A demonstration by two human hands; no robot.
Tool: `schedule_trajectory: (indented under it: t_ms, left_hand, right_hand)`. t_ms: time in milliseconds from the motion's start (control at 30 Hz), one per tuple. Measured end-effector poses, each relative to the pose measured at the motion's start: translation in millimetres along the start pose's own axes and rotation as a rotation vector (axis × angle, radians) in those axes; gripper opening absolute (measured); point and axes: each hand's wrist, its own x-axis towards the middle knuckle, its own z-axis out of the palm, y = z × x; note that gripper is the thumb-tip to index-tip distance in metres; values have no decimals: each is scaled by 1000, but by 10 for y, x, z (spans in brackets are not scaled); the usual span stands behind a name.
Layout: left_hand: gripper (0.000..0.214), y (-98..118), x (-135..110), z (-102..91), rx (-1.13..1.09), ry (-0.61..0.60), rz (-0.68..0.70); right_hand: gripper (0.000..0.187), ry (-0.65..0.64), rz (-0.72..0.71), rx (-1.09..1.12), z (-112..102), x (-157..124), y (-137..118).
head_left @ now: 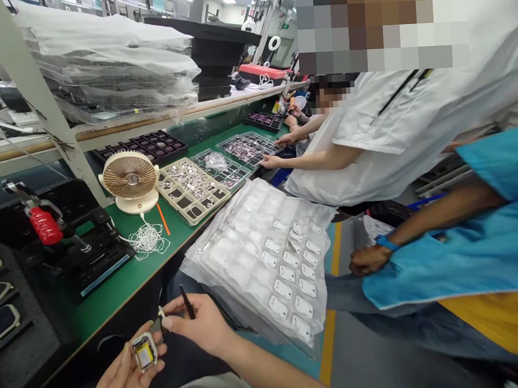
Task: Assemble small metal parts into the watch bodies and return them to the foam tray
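My left hand (128, 369), low in the view, is closed around an open smartwatch case (144, 351). The case has a pale frame, and a yellow-edged battery shows inside. Just to the right, my right hand (200, 324) pinches a small white part (161, 312) between thumb and forefinger. A slim dark tool (187, 302), perhaps tweezers, sticks up between the fingers of that same hand. Its lower end is hidden by the hand. Both hands are in front of the bench edge, close together but apart.
Right of my hands lies a plastic-covered tray (254, 275) with several white plates. On the green bench (129, 282) stand a fan (130, 180), a beige parts tray (193, 189) and a black clamp fixture (65, 233). Co-workers stand at the right, one in a blue top (462, 253).
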Motion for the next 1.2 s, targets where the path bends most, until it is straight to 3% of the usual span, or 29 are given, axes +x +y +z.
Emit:
schedule_trajectory:
  t_ms: [100,200,333,467,700,1000,1200]
  left_hand:
    - [54,4,39,1,-58,-40,48]
    - [53,23,22,50,-83,-97,200]
    - [59,75,-1,83,-76,-102,305]
    - [53,102,-48,56,-91,-85,320]
    - [48,77,-49,-35,-77,-102,367]
    - [45,35,-16,-50,-57,-131,470]
    - [43,35,13,-39,-92,-103,510]
  right_hand:
    - [23,43,-209,-143,41,-41,-81]
    - [12,25,-416,-302,135,-93,-138]
    - [21,-82,-648,-481,253,-109,-167]
    - [24,-92,-815,-605,316,-92,-170]
    - [31,-195,-864,-629,319,-65,-152]
    - [34,-206,-918,-700,278,-91,-122]
    - [52,-264,-952,-810,253,-88,12]
